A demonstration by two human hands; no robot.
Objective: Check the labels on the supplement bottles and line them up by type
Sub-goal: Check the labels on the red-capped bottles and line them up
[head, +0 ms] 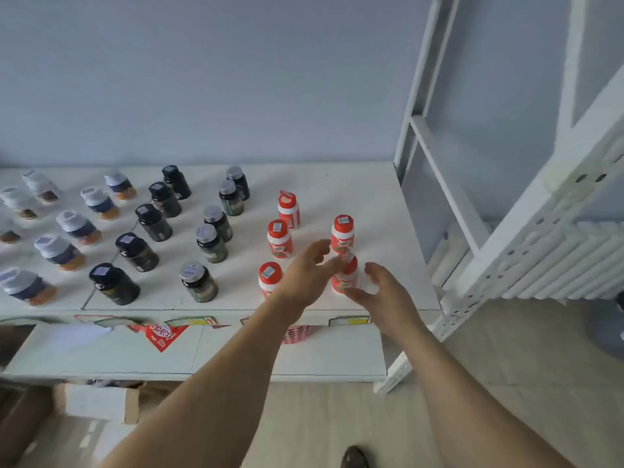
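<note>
Supplement bottles stand in rows on a white table. Several red-capped white bottles form the right group, among them one at the back and one at the front left. The nearest red-capped bottle stands between my hands. My left hand hovers just left of it with fingers spread, fingertips near its cap. My right hand is open to its right, not clearly touching. Dark bottles with black caps, dark bottles with silver caps and white-capped amber bottles fill the left rows.
A white metal shelf frame rises at the right of the table. A lower white shelf with a red sticker sits under the table's front edge. Cardboard boxes lie on the floor at lower left.
</note>
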